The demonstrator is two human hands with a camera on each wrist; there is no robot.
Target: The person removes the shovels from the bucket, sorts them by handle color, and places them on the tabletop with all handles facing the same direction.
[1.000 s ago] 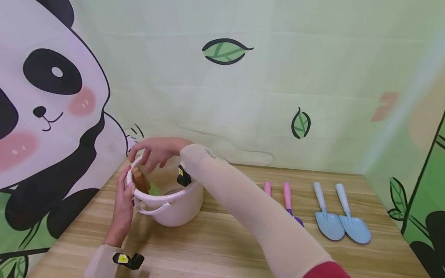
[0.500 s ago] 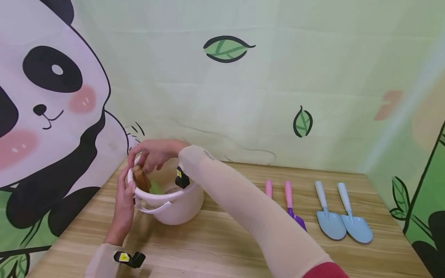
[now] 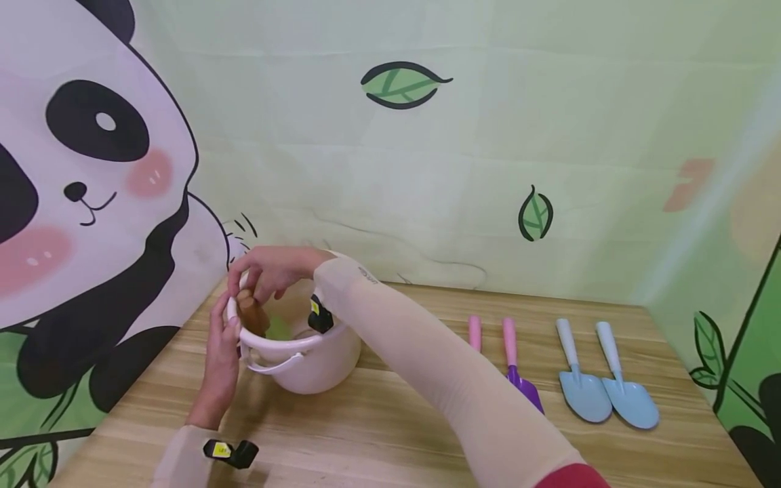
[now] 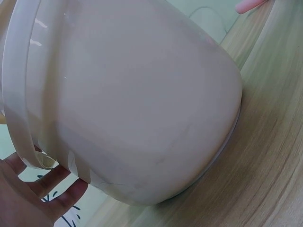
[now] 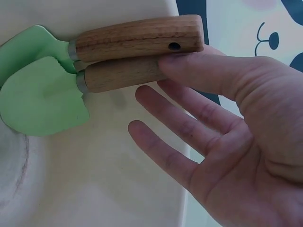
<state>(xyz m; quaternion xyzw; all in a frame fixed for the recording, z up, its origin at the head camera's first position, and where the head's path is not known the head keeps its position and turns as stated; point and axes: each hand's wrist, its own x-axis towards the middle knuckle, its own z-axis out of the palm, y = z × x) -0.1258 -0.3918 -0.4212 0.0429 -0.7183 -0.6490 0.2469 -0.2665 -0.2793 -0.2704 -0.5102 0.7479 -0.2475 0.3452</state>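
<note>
A white bucket (image 3: 323, 373) with a swing handle (image 3: 277, 366) stands upright at the left of the wooden table. My left hand (image 3: 221, 352) grips its left rim, and in the left wrist view the fingertips press its side. Inside lean two green trowels with wooden handles. My right hand (image 3: 274, 268) reaches over the rim from above. In the right wrist view, its thumb and index finger pinch the handle end of the lower trowel (image 5: 45, 101), while the other fingers extend loosely. The upper trowel (image 5: 137, 38) lies right along it, its blade partly covered.
Two light-blue trowels (image 3: 582, 393) lie at the right of the table (image 3: 366, 447). Nearer the middle are two pink handles (image 3: 510, 335), one with a purple blade (image 3: 526, 388); my right sleeve hides part of them. A panda-printed backdrop (image 3: 390, 183) rises behind the table.
My right hand has dipped slightly lower at the bucket's left rim, its fingers closing in on the wooden handles. My left hand keeps its hold on the rim. The head view has shifted a little.
</note>
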